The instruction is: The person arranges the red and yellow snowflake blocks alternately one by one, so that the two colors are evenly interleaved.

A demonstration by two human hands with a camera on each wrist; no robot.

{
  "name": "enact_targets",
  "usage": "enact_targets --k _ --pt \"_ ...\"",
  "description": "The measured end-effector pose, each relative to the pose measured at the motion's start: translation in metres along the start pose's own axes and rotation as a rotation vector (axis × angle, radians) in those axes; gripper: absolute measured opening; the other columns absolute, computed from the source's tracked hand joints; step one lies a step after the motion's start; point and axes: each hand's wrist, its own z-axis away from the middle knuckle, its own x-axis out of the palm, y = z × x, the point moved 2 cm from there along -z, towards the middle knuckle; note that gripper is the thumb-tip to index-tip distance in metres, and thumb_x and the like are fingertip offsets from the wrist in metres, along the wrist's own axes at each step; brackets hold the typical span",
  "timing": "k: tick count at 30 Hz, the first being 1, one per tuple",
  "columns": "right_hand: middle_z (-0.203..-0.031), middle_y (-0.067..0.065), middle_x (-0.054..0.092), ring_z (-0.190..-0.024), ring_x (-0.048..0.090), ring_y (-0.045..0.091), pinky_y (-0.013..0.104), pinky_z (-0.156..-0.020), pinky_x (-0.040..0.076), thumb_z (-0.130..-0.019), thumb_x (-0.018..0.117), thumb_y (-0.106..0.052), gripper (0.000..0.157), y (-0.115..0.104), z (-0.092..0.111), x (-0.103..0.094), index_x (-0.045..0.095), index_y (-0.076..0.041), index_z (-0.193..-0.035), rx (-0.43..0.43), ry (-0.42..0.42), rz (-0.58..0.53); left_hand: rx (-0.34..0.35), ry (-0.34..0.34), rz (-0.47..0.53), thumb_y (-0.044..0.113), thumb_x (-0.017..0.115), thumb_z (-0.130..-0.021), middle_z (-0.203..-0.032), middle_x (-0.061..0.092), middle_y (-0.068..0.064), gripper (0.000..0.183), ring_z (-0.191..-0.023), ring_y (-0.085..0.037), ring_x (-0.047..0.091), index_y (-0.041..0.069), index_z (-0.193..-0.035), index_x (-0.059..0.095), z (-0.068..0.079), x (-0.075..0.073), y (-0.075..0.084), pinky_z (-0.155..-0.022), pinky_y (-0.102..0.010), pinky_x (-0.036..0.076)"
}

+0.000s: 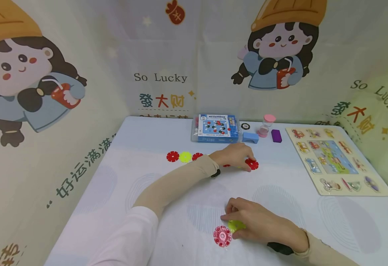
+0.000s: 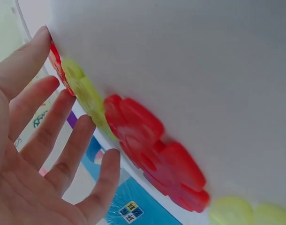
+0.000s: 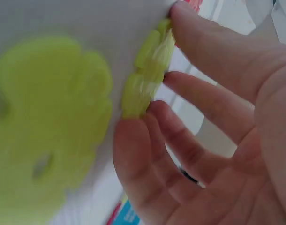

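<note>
The right hand (image 1: 252, 221) is part closed, thumb and fingers holding a yellow disc (image 1: 236, 225) by its edges, just beside a pink-red disc (image 1: 222, 236). The left hand (image 1: 235, 155) loosely spans the red disc (image 1: 252, 164) ending the row (image 1: 185, 157). Slide gently and keep everything flat, so nothing gets bumped crooked.

Soft, even brightness washes the tabletop (image 1: 263, 181) in the head view, the printed figure (image 1: 34, 88) stretching at the left edge. Over at the right wrist, the near yellow disc (image 3: 54, 108) smears out of focus, glare streaks the farther disc (image 3: 147, 70), and both wrist views run greyer.
</note>
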Motion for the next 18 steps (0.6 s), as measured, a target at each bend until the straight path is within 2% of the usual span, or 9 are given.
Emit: enact_targets --k 5,12,18 --pt "-0.108 -0.014 0.052 -0.098 0.048 0.002 0.025 -0.087 0.050 -0.069 0.080 -0.044 0.048 0.001 0.005 -0.002 0.068 -0.031 -0.113 0.031 -0.011 -0.005 0.020 -0.005 -0.002 0.042 0.072 -0.081 -0.116 0.064 0.012 0.040 -0.101 -0.002 0.052 0.030 -0.118 0.067 0.001 -0.001 0.004 -0.085 -0.016 0.043" --pt "-0.100 -0.016 0.052 -0.088 0.046 0.000 0.025 -0.081 0.051 -0.065 0.078 -0.055 0.045 0.008 0.006 -0.002 0.066 -0.030 -0.101 0.118 -0.002 0.025 -0.004 -0.005 -0.026 0.043 0.072 -0.081 -0.117 0.063 0.012 0.040 -0.101 -0.003 0.051 0.031 -0.119 0.067 0.001 -0.001 0.005 -0.083 -0.017 0.042" --pt "-0.099 -0.016 0.056 -0.086 0.047 -0.001 0.025 -0.080 0.051 -0.064 0.076 -0.060 0.055 0.011 0.007 -0.001 0.065 -0.027 -0.107 0.123 0.002 0.023 -0.011 -0.009 -0.024 0.043 0.072 -0.080 -0.117 0.063 0.012 0.040 -0.101 -0.003 0.051 0.030 -0.118 0.067 0.003 -0.003 0.007 -0.082 -0.017 0.042"
